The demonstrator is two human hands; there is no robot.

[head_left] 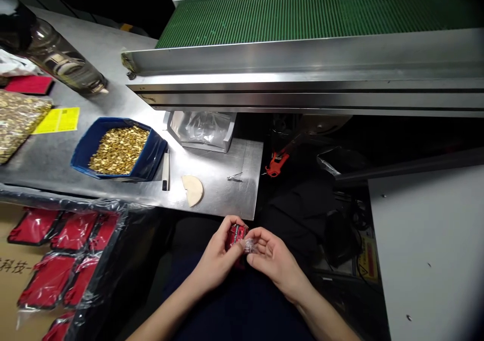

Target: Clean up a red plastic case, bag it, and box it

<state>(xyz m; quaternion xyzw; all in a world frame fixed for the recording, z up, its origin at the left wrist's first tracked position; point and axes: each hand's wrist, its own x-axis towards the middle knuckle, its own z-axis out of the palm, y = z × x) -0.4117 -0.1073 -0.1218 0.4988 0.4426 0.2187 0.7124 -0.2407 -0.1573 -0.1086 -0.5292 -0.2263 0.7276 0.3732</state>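
Just beyond my lap, my left hand (221,255) is closed around a small red item (236,235), thumb on its near side. Clear plastic film (249,245) sticks out from the item's right side. My right hand (270,258) pinches this film between thumb and fingers, close against the left hand. The lower part of the red item is mostly hidden by the fingers. Beyond the hands, small metal tweezers or clippers (234,177) and a pale half-round piece (192,190) lie on the metal table (219,200).
A blue bin (81,149) of gold-coloured parts, a white pen-like tool (166,171), a grey tray (227,142) and a bottle (68,64) stand left. A box (11,295) holds wrapped red items (49,280). A green conveyor (264,16) runs ahead; a pale surface (427,220) lies right.
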